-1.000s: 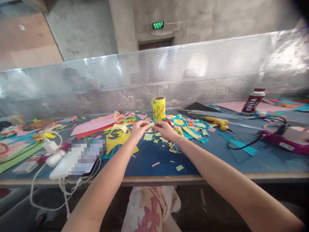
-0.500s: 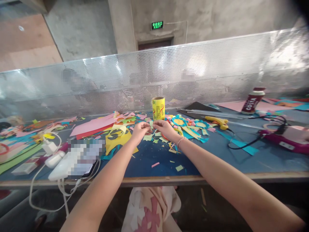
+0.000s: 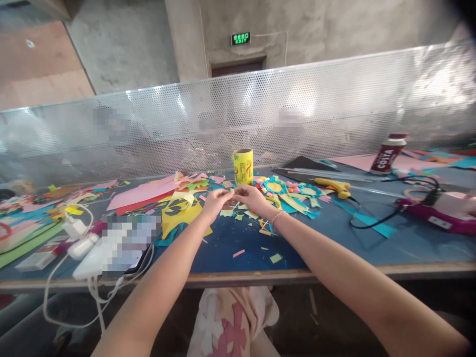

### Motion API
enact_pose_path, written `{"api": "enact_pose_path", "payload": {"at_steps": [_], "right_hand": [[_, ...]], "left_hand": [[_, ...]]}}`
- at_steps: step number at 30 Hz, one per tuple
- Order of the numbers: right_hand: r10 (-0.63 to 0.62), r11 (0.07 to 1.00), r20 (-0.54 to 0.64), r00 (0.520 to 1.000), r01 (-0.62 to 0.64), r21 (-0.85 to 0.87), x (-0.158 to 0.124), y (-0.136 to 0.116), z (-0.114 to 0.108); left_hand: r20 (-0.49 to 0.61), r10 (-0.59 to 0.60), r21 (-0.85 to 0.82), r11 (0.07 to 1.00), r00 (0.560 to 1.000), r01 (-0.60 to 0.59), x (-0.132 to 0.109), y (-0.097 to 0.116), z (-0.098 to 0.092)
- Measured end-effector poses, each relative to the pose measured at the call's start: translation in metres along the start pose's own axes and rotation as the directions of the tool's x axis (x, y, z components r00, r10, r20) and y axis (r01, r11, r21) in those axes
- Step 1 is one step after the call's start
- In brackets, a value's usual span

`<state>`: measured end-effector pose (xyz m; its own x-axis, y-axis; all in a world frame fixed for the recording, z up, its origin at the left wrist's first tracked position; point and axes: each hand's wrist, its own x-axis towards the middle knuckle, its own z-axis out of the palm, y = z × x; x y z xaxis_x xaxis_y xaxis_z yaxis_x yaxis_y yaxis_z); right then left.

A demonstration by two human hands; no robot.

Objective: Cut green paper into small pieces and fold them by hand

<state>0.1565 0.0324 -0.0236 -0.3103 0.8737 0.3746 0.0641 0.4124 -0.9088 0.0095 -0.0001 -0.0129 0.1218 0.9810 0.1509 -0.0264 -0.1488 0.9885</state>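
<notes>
Fingers (image 3: 225,196) of the person's left hand (image 3: 214,204) and right hand (image 3: 255,199) meet tip to tip above a blue worktop (image 3: 226,258), pinched narrow on what looks like a scrap of pale green paper (image 3: 232,191), mostly hidden between them. A thin bracelet (image 3: 275,218) circles the right wrist. Just behind the hands stands an upright, hollow yellow tube (image 3: 243,167). Loose paper cuttings (image 3: 227,212) lie beneath and around. On the left are a yellow sheet with cut-outs (image 3: 182,221), a pink sheet (image 3: 145,191) and a white adapter (image 3: 84,247). On the right are a blue paper ring with a yellow centre (image 3: 275,186), a yellow glue gun (image 3: 333,188) and, farther off, a dark red bottle (image 3: 388,154).
</notes>
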Motion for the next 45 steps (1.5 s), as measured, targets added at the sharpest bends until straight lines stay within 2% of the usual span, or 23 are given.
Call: {"api": "enact_pose_path", "payload": {"at_steps": [4,9,14,19,24,29,36,45], "right_hand": [[0.029,0.997,0.047,0.998,-0.033,0.076,-0.002,-0.004,-0.001],[0.022,0.995,0.023,0.999,-0.025,0.095,-0.006,-0.009,-0.001],[-0.056,0.998,-0.028,0.998,0.056,-0.001,-0.005,-0.008,-0.001],[-0.189,0.969,-0.072,0.979,0.174,-0.173,-0.005,-0.007,-0.001],[-0.385,0.848,-0.069,0.920,0.324,-0.420,-0.010,-0.013,-0.003],[-0.502,0.740,0.011,0.865,0.436,-0.512,-0.012,-0.015,-0.006],[-0.611,0.608,0.095,0.786,0.543,-0.578,-0.012,-0.011,-0.008],[-0.630,0.455,0.213,0.747,0.577,-0.678,-0.017,-0.016,-0.010]], "left_hand": [[0.023,0.017,-0.006,1.000,1.000,-0.017,0.001,0.000,-0.001],[0.000,0.015,-0.029,0.999,1.000,-0.015,0.004,0.000,-0.002],[-0.043,-0.037,-0.112,0.993,0.998,0.032,0.005,0.001,-0.001],[-0.067,-0.068,-0.208,0.977,0.995,0.052,0.005,0.002,-0.001],[-0.065,-0.081,-0.258,0.964,0.995,0.061,0.005,0.003,0.000],[-0.042,-0.083,-0.294,0.953,0.996,0.067,0.004,0.004,-0.003],[-0.017,-0.088,-0.310,0.948,0.996,0.079,0.000,0.011,-0.003],[0.014,-0.088,-0.343,0.935,0.996,0.087,-0.003,0.015,-0.001]]}}
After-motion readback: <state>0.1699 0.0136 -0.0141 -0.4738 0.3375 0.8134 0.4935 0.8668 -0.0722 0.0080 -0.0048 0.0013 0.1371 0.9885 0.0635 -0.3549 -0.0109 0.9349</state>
